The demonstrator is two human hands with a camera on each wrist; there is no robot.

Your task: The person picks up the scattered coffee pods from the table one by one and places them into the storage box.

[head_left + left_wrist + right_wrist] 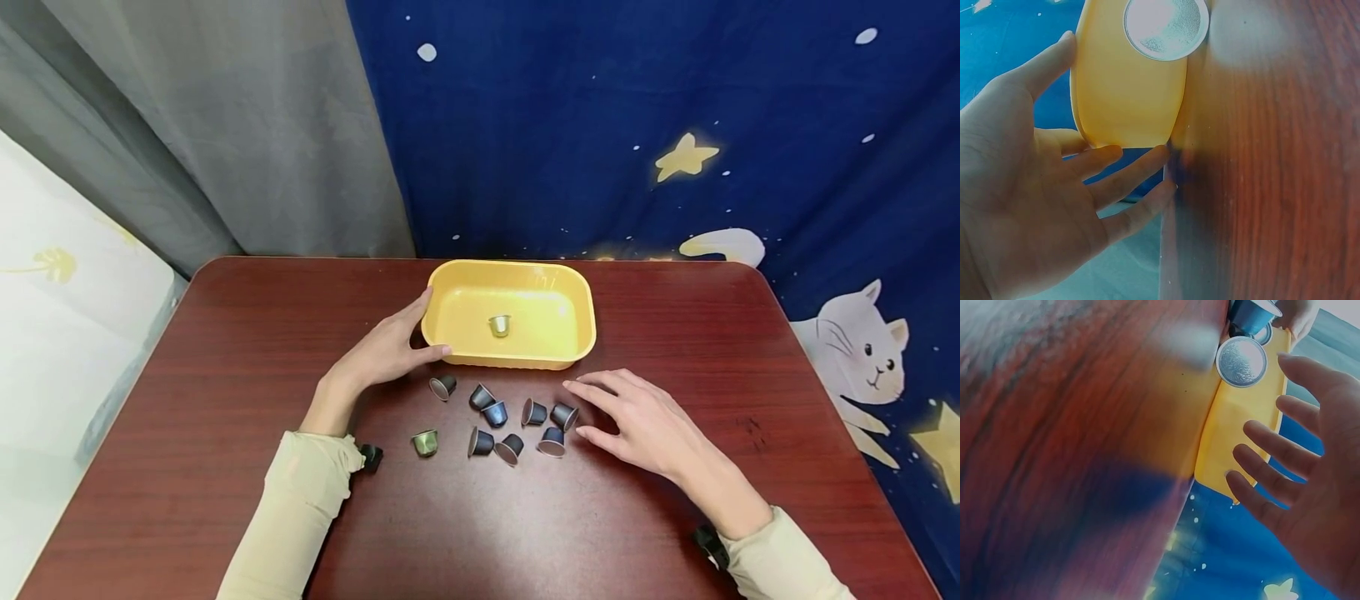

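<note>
A yellow plastic basin [517, 362] stands at the back of the table, holding one gold coffee capsule [499, 326]. My left hand [384, 346] touches its left end, thumb at the front rim and fingers fairly straight along the side. In front lie several dark coffee capsules [534, 412], a blue capsule [495, 414] among them. A green capsule [424, 443] lies apart to the left, and a dark grey capsule [442, 387] sits near my left thumb. My right hand [643, 421] holds nothing, its fingers spread just right of the dark group.
The brown wooden table [225, 400] ends close behind the basin. A blue curtain [570, 125] with stars and a cat print and a grey curtain [247, 125] hang beyond it. A black wrist strap [370, 457] shows at the left sleeve.
</note>
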